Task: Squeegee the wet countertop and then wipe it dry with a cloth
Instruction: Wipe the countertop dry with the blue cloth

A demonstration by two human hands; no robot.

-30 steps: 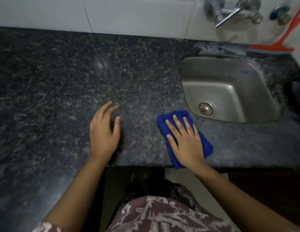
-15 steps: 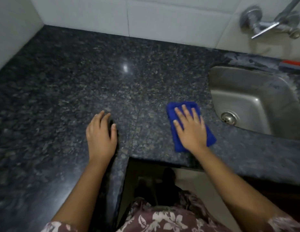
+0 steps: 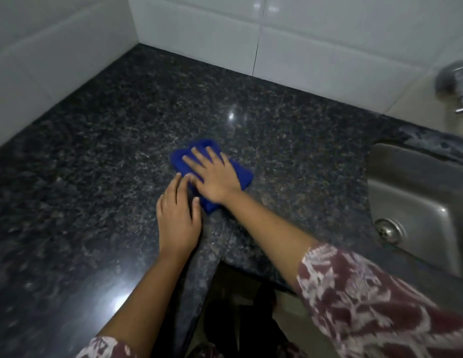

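Sliding away from the sink [image 3: 416, 202], the cloth [image 3: 180, 157] now sits further left and further back on the countertop [image 3: 96, 151] than a second ago, when it lay at the near edge just beside the basin. The right hand [image 3: 215, 177] lies flat on it, fingers straight and spread, pressing down rather than gripping. The left hand [image 3: 177, 220], well apart from the cloth before, now rests flat on the stone just beside it. Its fingers are straight, they hold nothing, and the tips reach the right thumb; whether they touch the cloth I cannot tell. In my judgement the squeegee step is over and the drying pass is working leftward, towards the corner.

The countertop is dark speckled granite, L-shaped, with a glossy sheen and two bright light reflections. No standing water is clear to see, though the picture is blurred. White tiles [image 3: 328, 47] meet at the far-left corner. The steel sink with its drain [image 3: 389, 229] is at the right, and a tap [image 3: 455, 83] sits above it at the edge of view.
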